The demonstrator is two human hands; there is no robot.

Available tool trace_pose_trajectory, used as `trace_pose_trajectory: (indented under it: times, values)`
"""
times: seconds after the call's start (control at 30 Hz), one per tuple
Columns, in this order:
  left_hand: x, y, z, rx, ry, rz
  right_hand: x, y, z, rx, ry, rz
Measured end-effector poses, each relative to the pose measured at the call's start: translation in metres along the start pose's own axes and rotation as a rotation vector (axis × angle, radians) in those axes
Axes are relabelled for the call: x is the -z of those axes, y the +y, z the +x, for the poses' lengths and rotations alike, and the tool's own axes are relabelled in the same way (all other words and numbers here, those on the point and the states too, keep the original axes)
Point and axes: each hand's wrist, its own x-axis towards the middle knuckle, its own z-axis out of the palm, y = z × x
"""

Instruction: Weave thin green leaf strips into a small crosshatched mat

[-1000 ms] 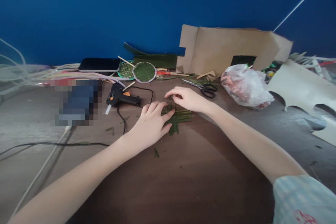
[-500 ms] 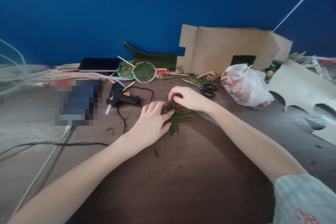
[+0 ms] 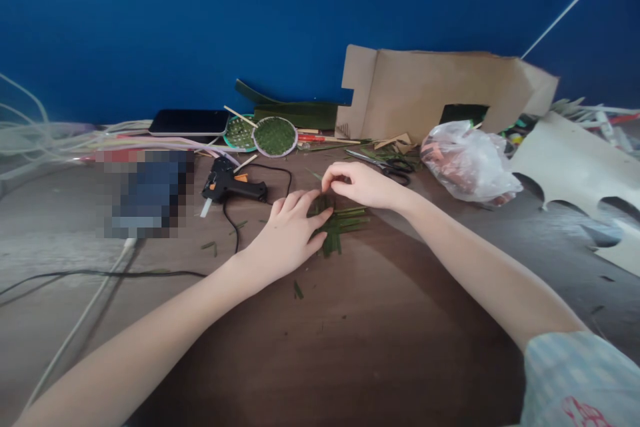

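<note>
Woven leaf strips (image 3: pixel 345 221), right of the glue gun (image 3: pixel 233 185): left hand (image 3: pixel 287 233) lies flat and unclenched on them; right hand (image 3: pixel 357 185) pinches one end. Risk: a harder pull may slide the weave apart.

- In from the lower left comes the left arm, bare and stretched forward toward the middle.
- The left hand (image 3: pixel 290 232) lies palm down, fingers flat and close together, tips pointing right.
- The right arm angles in from the lower right.
- The right hand (image 3: pixel 358 185) sits just beyond the left, knuckles up, fingers curled, thumb and forefinger pinched.
</note>
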Motion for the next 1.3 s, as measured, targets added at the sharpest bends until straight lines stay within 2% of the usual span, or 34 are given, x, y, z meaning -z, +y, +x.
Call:
trace_pose_trajectory:
  times: [0.17,0.33,0.57,0.8,1.07,1.3]
  values:
    - [0.000,0.000,0.000,0.002,-0.001,0.000,-0.002,0.003,0.001,-0.041,0.040,-0.028]
    - [0.000,0.000,0.000,0.014,-0.005,0.005,-0.004,0.004,0.001,-0.036,-0.039,-0.062]
    - [0.001,0.001,0.000,0.008,0.001,0.018,-0.008,0.006,0.000,-0.013,-0.069,-0.063]
    - [-0.001,0.001,-0.001,0.015,0.000,0.020,-0.009,0.003,-0.001,-0.095,-0.057,-0.028]
    - [-0.002,-0.002,-0.001,0.013,-0.009,0.043,-0.012,0.001,-0.001,-0.006,0.023,-0.043]
    - [0.002,-0.002,0.000,-0.002,-0.040,0.068,-0.009,0.000,-0.001,0.014,0.024,-0.034]
